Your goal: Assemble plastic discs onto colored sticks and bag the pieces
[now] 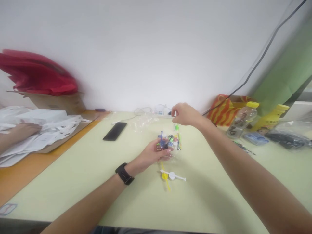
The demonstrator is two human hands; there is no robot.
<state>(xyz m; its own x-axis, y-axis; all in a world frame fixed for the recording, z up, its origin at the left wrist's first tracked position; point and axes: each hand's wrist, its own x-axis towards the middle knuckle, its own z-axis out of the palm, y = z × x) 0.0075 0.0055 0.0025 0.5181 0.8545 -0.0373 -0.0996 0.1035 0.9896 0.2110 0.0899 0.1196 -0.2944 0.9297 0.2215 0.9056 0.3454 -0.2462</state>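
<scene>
My left hand [154,152] is closed around a clear plastic bag [174,156] of small colourful plastic pieces, blue, green, white and yellow. Above and to the right of it, my right hand [181,113] is raised with its fingers curled and pressed together; what they pinch, if anything, is too small to make out. A green piece [176,127] shows just under that hand. Nearer to me on the table lie a yellow plastic piece [164,176] with a round middle and thin arms, and a similar white piece [172,176] beside it.
A black phone [114,131] lies left of the bag, with crumpled clear plastic [143,122] behind it. At right stand a striped bag [223,110], a clear bottle [242,118] and a yellow bottle [274,118]. At far left, another person's hand [25,130] rests on white bags [56,131].
</scene>
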